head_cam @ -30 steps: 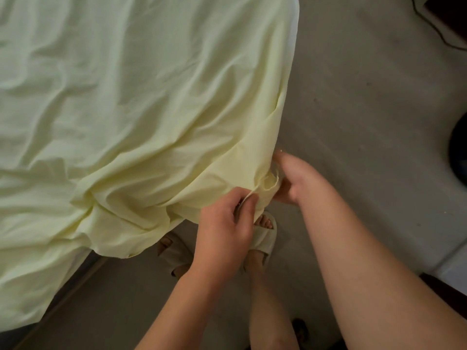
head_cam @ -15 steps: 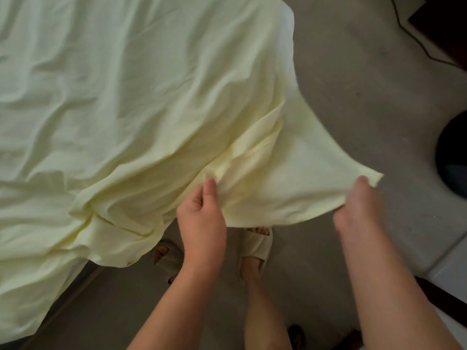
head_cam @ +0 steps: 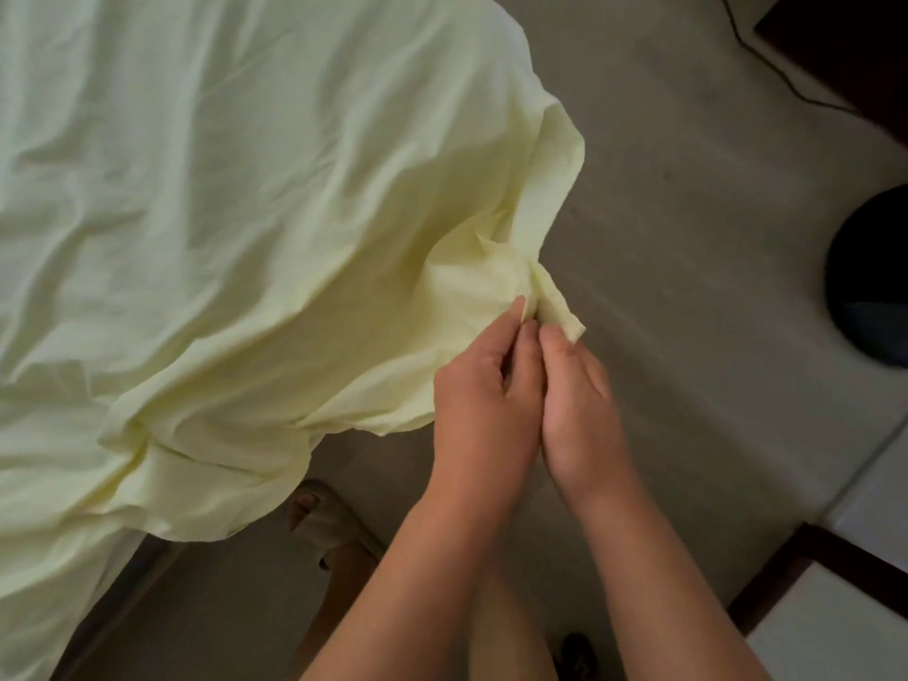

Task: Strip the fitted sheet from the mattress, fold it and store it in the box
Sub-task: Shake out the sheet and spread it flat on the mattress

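The pale yellow fitted sheet [head_cam: 236, 228] lies loose and wrinkled over the bed, filling the left and centre of the view, with a bunched lower edge hanging toward the floor. My left hand [head_cam: 484, 390] and my right hand [head_cam: 577, 400] are side by side at the sheet's right edge. Both pinch the same gathered bit of fabric, and a small corner flap sticks out just above my right fingers. The mattress is hidden under the sheet. No box is in view.
Grey floor [head_cam: 688, 238] spreads to the right of the bed. A dark round object [head_cam: 869, 282] sits at the right edge, a dark cable [head_cam: 766, 66] runs at top right, and dark-framed white furniture [head_cam: 835, 607] stands at bottom right. My sandalled foot [head_cam: 329, 528] is below the sheet.
My right hand, which had pulled a corner out wide to the right, has come back in beside my left hand. The spread flap of sheet has collapsed into a gathered bunch between both hands.
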